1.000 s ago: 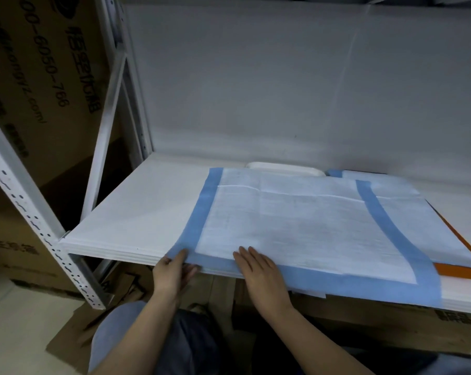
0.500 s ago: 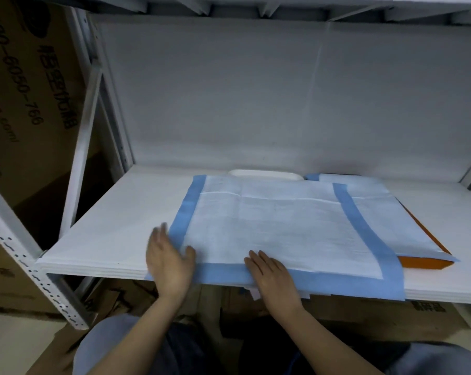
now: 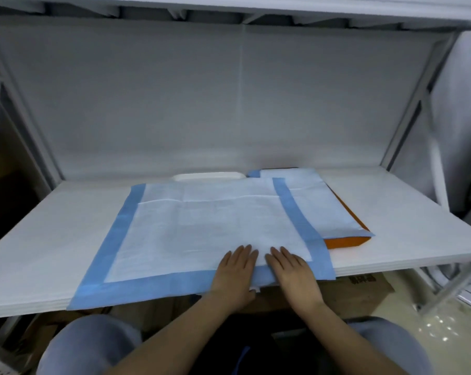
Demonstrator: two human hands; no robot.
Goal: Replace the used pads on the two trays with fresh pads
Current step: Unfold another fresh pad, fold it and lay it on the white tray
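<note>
While both hands — left hand [image 3: 235, 269], right hand [image 3: 292, 270] — pressed flat, fingers straight, on the pad [image 3: 202, 228], smoothing was under way — next, probably squaring its edges.

A storeroom: white metal shelving [image 3: 407, 123] with perforated uprights, printed cardboard boxes [image 3: 356, 293] on the floor beneath.

Both hands — left hand [image 3: 235, 270], right hand [image 3: 292, 269] — lie flat, side by side, on the near edge of a blue-bordered pad [image 3: 207, 231] on the shelf [image 3: 39, 239]. A second pad [image 3: 318, 201] covers an orange tray [image 3: 348, 242] to the right; a white tray [image 3: 207, 176] shows at the far edge.
</note>
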